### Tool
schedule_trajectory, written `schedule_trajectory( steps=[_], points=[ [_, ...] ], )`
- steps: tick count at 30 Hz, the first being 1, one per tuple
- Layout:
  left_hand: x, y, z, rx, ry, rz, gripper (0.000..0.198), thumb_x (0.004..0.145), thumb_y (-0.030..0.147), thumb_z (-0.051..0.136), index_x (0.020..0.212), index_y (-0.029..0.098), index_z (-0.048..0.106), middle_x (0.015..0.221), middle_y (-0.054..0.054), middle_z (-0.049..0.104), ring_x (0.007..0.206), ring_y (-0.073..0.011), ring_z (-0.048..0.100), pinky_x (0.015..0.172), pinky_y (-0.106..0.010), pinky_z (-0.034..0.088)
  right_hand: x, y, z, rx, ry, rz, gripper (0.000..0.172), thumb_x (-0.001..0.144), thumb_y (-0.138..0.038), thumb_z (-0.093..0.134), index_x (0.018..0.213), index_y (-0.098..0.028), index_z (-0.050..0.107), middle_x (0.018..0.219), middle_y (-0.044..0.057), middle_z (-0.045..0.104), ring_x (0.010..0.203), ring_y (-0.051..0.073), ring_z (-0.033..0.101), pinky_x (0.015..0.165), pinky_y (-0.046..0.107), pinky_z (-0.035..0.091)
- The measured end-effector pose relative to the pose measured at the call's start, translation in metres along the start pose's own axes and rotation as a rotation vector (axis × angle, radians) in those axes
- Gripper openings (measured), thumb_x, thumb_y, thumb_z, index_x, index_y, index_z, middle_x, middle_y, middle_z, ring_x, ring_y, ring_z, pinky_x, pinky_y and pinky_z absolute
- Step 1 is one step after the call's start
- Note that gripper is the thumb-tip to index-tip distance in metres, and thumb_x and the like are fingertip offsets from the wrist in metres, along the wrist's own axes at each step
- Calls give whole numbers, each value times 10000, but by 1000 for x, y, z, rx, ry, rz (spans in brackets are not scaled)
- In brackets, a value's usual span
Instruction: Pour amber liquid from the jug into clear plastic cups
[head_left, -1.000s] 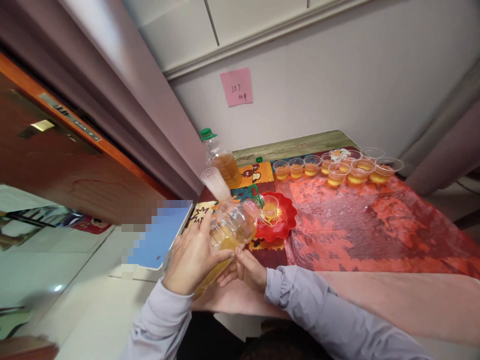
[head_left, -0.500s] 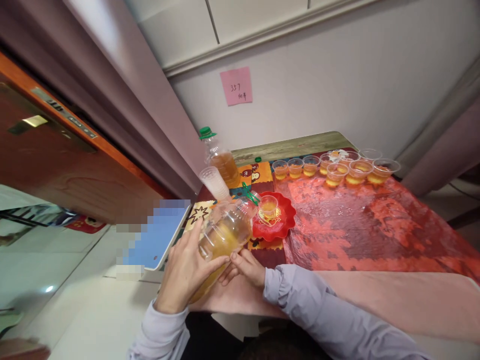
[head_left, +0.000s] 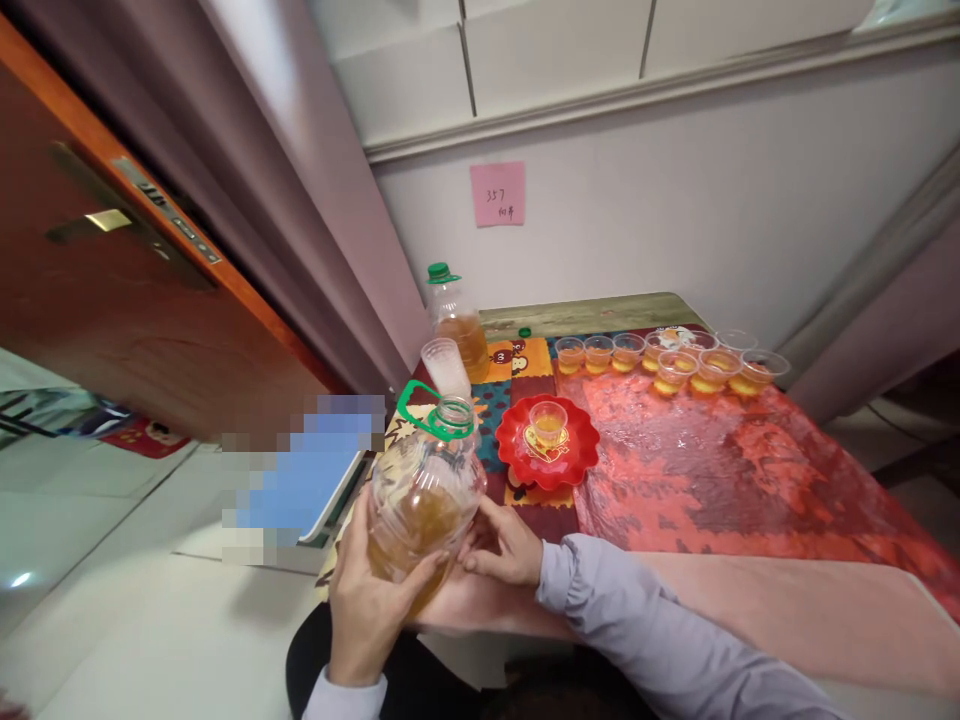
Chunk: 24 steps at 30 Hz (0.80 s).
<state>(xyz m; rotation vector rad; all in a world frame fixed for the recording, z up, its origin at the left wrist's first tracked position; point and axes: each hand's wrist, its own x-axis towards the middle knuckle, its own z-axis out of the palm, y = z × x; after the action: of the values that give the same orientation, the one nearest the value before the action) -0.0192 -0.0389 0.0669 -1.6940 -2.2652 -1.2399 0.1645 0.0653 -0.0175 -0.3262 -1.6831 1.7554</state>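
A clear plastic jug (head_left: 424, 500) of amber liquid, cap off and a green handle ring (head_left: 416, 405) round its neck, stands nearly upright at the near left of the table. My left hand (head_left: 379, 590) is wrapped round its left side and front. My right hand (head_left: 502, 545) grips the jug's right side, its fingertips partly hidden behind it. Right of the jug, a small plastic cup (head_left: 548, 428) with amber liquid rests on a red scalloped plate (head_left: 587, 455).
Behind the jug are stacked cups (head_left: 448, 368) and a second jug (head_left: 463, 335) with a green cap. A loose green cap (head_left: 525, 332) lies near the back edge. Several filled cups (head_left: 675, 370) stand in rows at the back right. A brown door (head_left: 112, 250) is at left.
The jug has gone from tilted toward the cup on the plate to nearly upright, its mouth moving left and away. Both hands have stayed on it. The camera view has shifted slightly.
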Motion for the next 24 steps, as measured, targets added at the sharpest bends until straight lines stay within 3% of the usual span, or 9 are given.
schedule_trajectory(
  steps=[5, 7, 9, 13, 17, 20, 24],
  points=[
    [-8, -4, -1, -9, 59, -80, 1151, 701, 790, 807, 1630, 204, 462, 1570, -196, 612, 1406, -397, 633, 1179, -518, 527, -23, -41, -12, -324, 203, -39, 441, 970, -557, 735, 1250, -220, 690, 1036, 81, 805, 741, 176, 756, 636, 278, 599],
    [-13, -6, 0, -19, 87, -135, 1180, 687, 816, 795, 1632, 197, 454, 1550, -211, 623, 1378, -413, 649, 1160, -551, 536, -34, -66, -30, -478, 274, -98, 259, 1013, -457, 704, 1139, -236, 756, 995, 69, 821, 794, 190, 776, 699, 298, 623],
    [-17, -7, 3, -23, 118, -153, 1209, 685, 831, 784, 1646, 190, 430, 1553, -226, 614, 1376, -429, 647, 1162, -583, 527, -39, -88, -56, -631, 351, -177, 202, 1046, -406, 660, 1087, -246, 777, 1008, 73, 828, 889, 212, 796, 800, 338, 644],
    [-24, -6, 7, 10, 170, -94, 1208, 698, 833, 779, 1653, 182, 428, 1533, -242, 624, 1351, -438, 661, 1127, -592, 548, -26, -110, -121, -1019, 504, -194, 330, 1033, -503, 662, 1196, -231, 757, 1265, 144, 785, 1203, 300, 748, 1052, 489, 601],
    [-24, -2, 8, 28, 196, -32, 1176, 731, 805, 782, 1657, 176, 422, 1496, -242, 647, 1319, -428, 682, 1113, -577, 557, -1, -100, -168, -1386, 485, -6, 760, 876, -736, 746, 1348, -142, 708, 1583, 276, 559, 1480, 440, 534, 1230, 665, 405],
    [-23, -2, 8, 42, 200, -30, 1180, 736, 825, 763, 1661, 181, 415, 1482, -234, 656, 1306, -422, 688, 1105, -566, 563, 14, -89, -178, -1518, 369, 173, 899, 826, -790, 749, 1392, -95, 686, 1663, 314, 448, 1561, 489, 409, 1266, 749, 259],
    [-25, -2, 7, 45, 186, -93, 1197, 729, 868, 724, 1663, 189, 407, 1516, -228, 630, 1333, -427, 670, 1117, -569, 557, 27, -87, -174, -1569, 260, 290, 775, 837, -707, 780, 1324, -105, 728, 1682, 300, 431, 1591, 488, 360, 1282, 770, 155]
  ],
)
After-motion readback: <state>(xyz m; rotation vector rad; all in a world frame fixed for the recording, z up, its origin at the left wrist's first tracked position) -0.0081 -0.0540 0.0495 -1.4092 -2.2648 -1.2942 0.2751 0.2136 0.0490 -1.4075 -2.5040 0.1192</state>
